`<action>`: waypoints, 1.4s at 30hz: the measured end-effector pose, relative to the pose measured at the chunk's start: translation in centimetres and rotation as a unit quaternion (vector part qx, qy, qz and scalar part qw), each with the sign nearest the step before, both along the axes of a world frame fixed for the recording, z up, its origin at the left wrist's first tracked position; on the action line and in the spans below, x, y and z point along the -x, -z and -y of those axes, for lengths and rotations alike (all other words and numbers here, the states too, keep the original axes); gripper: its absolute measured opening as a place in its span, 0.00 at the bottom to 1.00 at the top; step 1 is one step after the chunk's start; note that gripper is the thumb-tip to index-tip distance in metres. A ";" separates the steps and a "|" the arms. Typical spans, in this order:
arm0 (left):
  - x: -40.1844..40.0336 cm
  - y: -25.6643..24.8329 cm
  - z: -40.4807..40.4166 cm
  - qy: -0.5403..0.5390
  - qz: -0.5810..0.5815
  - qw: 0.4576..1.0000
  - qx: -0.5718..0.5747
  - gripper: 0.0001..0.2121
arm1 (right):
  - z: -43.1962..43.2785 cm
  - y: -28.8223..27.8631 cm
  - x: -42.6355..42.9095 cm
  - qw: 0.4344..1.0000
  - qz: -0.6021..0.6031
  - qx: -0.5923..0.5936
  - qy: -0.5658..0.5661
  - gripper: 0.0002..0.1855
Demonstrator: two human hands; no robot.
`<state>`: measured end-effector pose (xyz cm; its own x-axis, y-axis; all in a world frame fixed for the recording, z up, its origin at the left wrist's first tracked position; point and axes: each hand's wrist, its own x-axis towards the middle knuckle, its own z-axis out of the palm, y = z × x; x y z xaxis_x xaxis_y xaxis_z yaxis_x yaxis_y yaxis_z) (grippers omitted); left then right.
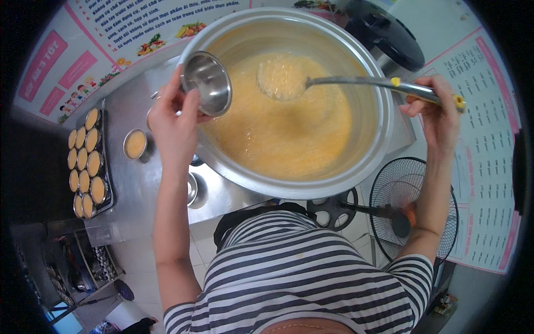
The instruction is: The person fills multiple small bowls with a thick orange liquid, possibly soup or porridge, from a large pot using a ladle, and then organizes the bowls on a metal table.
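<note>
A small metal bowl [210, 85] is tilted on its side in my left hand [177, 104], over the left rim of a large metal pot [379, 137]. Its inside looks bare and shiny. Yellow-orange liquid [292, 133] with foam on it partly fills the pot. My right hand [442, 98] grips the handle end of a metal ladle [354, 80], beyond the pot's right rim. The ladle's round head is in the pot, full of the same foamy liquid. One filled metal cup [135, 144] stands left of my left forearm.
A tray [109, 183] of several filled cups lies at the left end of the steel table [129, 200]. Another metal cup [192, 188] sits by the front edge. A black-lidded container [388, 35] stands behind the pot; a fan [400, 200] is at the right. Printed posters cover the walls.
</note>
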<state>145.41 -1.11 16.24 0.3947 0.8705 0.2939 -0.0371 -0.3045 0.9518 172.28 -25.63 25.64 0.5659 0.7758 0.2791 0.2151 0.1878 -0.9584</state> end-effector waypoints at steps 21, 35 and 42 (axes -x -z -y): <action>-4.2 1.0 1.3 0.198 0.250 0.894 0.314 0.22 | 4.2 1.4 11.7 0.877 0.478 0.016 0.049 0.19; 2.1 0.4 1.0 0.074 0.254 0.919 0.292 0.20 | -4.3 9.2 4.8 0.998 -0.037 -0.004 0.056 0.12; 6.3 -1.0 1.2 0.017 0.272 0.941 0.199 0.19 | -5.9 12.0 7.0 0.981 0.014 0.131 -0.139 0.08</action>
<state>139.15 -2.27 17.28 0.3098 0.9440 0.1131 -0.5555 0.0832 0.8274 165.25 -19.68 13.62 0.3165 0.9466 0.0617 0.2182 -0.0093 -0.9759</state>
